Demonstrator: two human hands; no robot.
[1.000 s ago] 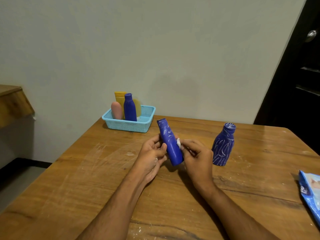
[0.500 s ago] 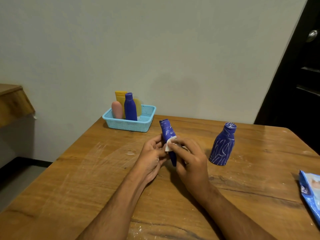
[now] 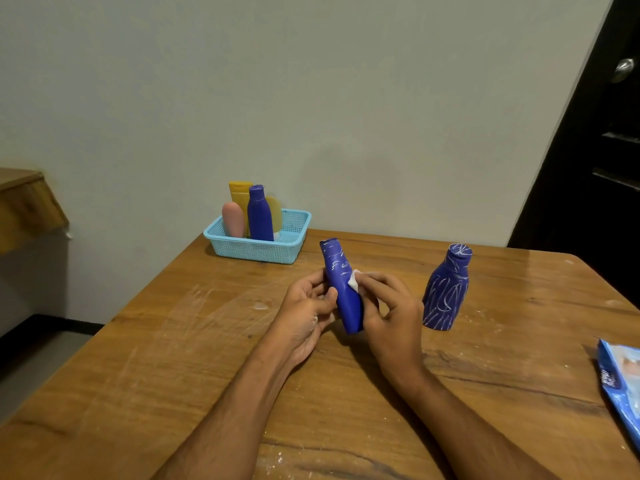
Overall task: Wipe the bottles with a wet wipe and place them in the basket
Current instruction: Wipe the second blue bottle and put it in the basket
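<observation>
Blue bottle [image 3: 341,285]: tilted, held above wooden table [image 3: 173,341], white scribbles on upper half, lower half looks clean.
Left hand [image 3: 308,306]: fingers curled round bottle.
Right hand [image 3: 388,306]: pinches wet wipe [image 3: 353,280] against it.
Done: four bottles stand in turquoise basket [image 3: 256,251].
Left: this one, plus scribbled squat bottle [image 3: 445,289].
Unclear: wipe mostly hidden; wipes pack [image 3: 620,386] cut off.

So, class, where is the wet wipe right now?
In the head view, the wet wipe sits near the table's middle, pinched in the right hand against the scribbled blue bottle held by the left hand.
</observation>
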